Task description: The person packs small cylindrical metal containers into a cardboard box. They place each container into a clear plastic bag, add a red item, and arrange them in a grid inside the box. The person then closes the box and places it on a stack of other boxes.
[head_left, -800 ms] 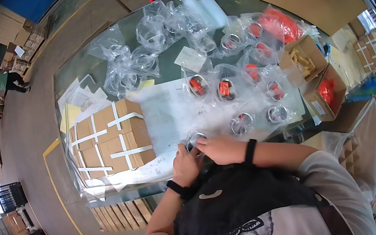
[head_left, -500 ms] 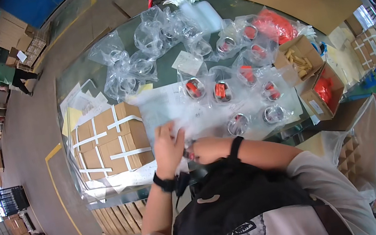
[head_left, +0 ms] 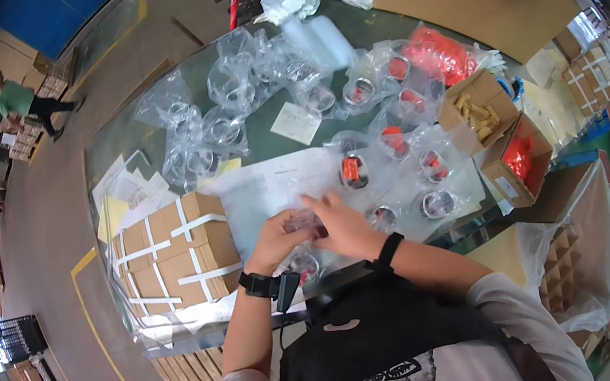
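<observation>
My left hand (head_left: 279, 241) and my right hand (head_left: 344, 226) meet over the near part of the table. Fingers of both close on a clear plastic bag (head_left: 301, 224) with something dark and reddish in it, largely hidden by them. Just below, by the table's near edge, lies another bagged round part (head_left: 302, 264) with red inside. To the right of my hands, several metal rings in clear bags lie on plastic film, among them one with a red-orange insert (head_left: 353, 172) and one near my right wrist (head_left: 382, 218).
A strapped carton (head_left: 171, 253) stands left of my hands. Bagged clear rings (head_left: 225, 129) lie farther back. At right are a box of yellowish pieces (head_left: 478, 115), a box with a red bag (head_left: 517, 159) and a divided carton (head_left: 564, 261). A person (head_left: 19, 100) walks far left.
My right hand has come up beside my left, its fingers now at the bag. A bagged ring at the film's left has gone from its place. One bagged part now shows below my hands.
</observation>
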`<action>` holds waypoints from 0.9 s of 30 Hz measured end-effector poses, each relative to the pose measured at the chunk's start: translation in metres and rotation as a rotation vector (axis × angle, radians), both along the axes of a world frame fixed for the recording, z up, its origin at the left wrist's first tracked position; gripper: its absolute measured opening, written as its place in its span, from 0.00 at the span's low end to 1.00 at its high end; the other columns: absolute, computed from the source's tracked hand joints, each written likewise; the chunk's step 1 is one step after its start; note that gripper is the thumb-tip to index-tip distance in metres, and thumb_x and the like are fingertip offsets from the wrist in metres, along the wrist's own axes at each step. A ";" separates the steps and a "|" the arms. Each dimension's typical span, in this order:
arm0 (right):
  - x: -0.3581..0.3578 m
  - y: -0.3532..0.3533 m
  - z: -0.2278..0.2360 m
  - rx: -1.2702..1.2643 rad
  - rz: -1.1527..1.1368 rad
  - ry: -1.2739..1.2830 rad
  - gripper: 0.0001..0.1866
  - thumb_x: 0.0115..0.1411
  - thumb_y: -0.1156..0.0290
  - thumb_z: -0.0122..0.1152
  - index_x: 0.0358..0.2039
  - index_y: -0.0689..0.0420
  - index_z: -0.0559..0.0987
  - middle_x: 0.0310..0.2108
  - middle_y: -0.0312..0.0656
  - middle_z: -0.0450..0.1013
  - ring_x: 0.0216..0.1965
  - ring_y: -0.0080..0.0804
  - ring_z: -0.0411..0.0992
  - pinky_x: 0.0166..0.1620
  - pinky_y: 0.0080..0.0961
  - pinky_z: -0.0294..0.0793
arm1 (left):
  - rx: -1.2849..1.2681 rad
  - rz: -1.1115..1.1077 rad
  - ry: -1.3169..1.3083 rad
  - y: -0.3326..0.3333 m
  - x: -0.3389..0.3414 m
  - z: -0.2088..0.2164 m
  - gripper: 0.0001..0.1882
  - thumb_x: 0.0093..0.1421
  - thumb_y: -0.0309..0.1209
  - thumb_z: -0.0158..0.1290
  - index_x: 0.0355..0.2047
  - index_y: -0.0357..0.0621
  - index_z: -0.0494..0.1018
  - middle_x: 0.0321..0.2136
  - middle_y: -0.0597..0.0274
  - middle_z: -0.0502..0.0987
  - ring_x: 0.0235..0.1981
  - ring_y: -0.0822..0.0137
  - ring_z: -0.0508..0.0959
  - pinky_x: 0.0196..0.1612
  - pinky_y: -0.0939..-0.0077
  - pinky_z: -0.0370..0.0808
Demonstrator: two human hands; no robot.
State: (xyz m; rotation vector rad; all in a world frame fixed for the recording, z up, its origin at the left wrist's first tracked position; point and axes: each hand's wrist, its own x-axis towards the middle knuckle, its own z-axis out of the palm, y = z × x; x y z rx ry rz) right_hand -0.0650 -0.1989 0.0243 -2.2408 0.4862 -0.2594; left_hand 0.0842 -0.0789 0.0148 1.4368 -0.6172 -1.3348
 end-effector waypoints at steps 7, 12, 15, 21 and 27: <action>0.013 -0.003 -0.024 -0.052 0.139 0.409 0.09 0.48 0.69 0.60 0.28 0.61 0.77 0.30 0.52 0.75 0.40 0.51 0.73 0.40 0.45 0.73 | 0.023 -0.016 -0.944 0.037 -0.039 0.004 0.12 0.52 0.24 0.61 0.38 0.41 0.76 0.41 0.54 0.68 0.37 0.58 0.77 0.38 0.66 0.77; 0.002 -0.001 -0.029 0.055 0.023 0.104 0.12 0.47 0.74 0.57 0.35 0.59 0.77 0.33 0.49 0.75 0.38 0.50 0.73 0.40 0.42 0.72 | 0.254 -0.263 -1.365 0.021 -0.051 -0.005 0.11 0.55 0.38 0.57 0.34 0.45 0.78 0.37 0.50 0.69 0.33 0.49 0.76 0.34 0.60 0.75; -0.008 -0.005 0.000 -0.122 0.296 -0.021 0.16 0.48 0.78 0.55 0.40 0.59 0.76 0.38 0.44 0.73 0.37 0.47 0.73 0.39 0.37 0.74 | 0.252 -0.194 -1.373 0.014 -0.048 -0.023 0.11 0.56 0.39 0.56 0.33 0.46 0.78 0.35 0.48 0.70 0.32 0.48 0.76 0.33 0.58 0.75; 0.019 -0.019 -0.021 -0.630 0.585 0.154 0.08 0.51 0.70 0.56 0.30 0.56 0.80 0.36 0.38 0.75 0.35 0.37 0.75 0.36 0.35 0.74 | 0.006 -0.060 -1.151 0.042 -0.047 -0.006 0.09 0.56 0.31 0.55 0.38 0.48 0.77 0.40 0.48 0.72 0.34 0.49 0.77 0.35 0.57 0.76; 0.027 0.004 -0.011 -0.407 0.412 0.292 0.12 0.57 0.65 0.53 0.27 0.57 0.82 0.28 0.46 0.78 0.33 0.43 0.78 0.33 0.41 0.74 | 0.085 0.150 -1.033 0.016 -0.021 0.015 0.17 0.54 0.28 0.58 0.45 0.40 0.74 0.38 0.52 0.74 0.36 0.54 0.78 0.40 0.66 0.76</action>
